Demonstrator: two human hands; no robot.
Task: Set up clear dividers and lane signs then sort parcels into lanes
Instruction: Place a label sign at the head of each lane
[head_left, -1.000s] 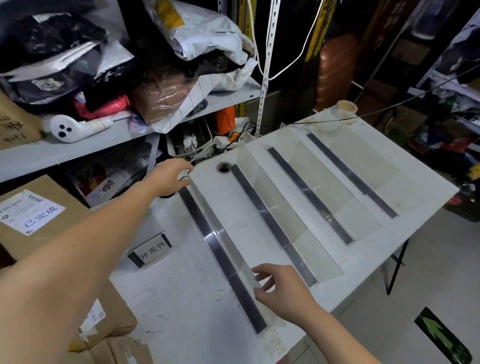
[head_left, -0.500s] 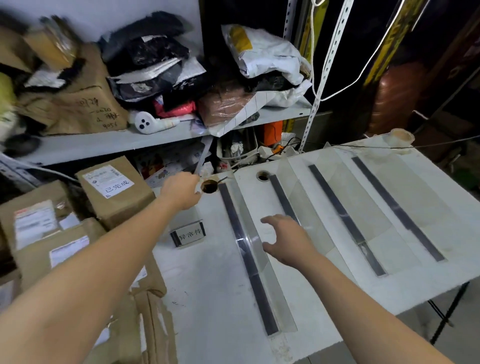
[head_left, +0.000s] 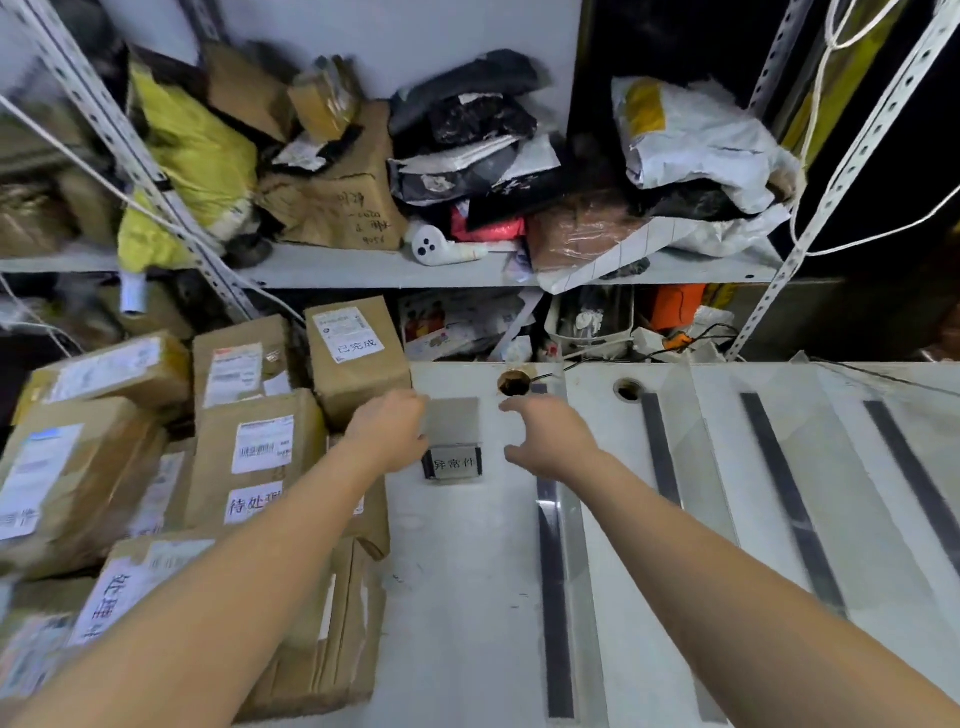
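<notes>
A small lane sign (head_left: 453, 461) with a black-framed printed label stands on the white table (head_left: 467, 613), its grey upper panel rising behind the label. My left hand (head_left: 388, 432) grips the sign's left edge. My right hand (head_left: 549, 441) hovers just right of the sign with thumb and fingers spread, not touching it. Several clear dividers with dark base strips lie across the table: the nearest divider (head_left: 553, 582) runs under my right forearm, and a second divider (head_left: 661, 457) and a third divider (head_left: 792, 499) lie further right. Brown labelled parcels (head_left: 254, 452) are stacked at the left.
A shelf (head_left: 374, 273) behind the table is piled with bags, boxes and a white handheld device (head_left: 439, 248). Two round holes (head_left: 514, 383) pierce the table's back edge. Slotted shelf posts (head_left: 831, 182) and loose cords stand at the right. More parcels crowd the table's left side.
The view swung left. My right hand left the nearest divider and came up beside the lane sign. My left hand moved from the table hole down onto the sign's left edge.
</notes>
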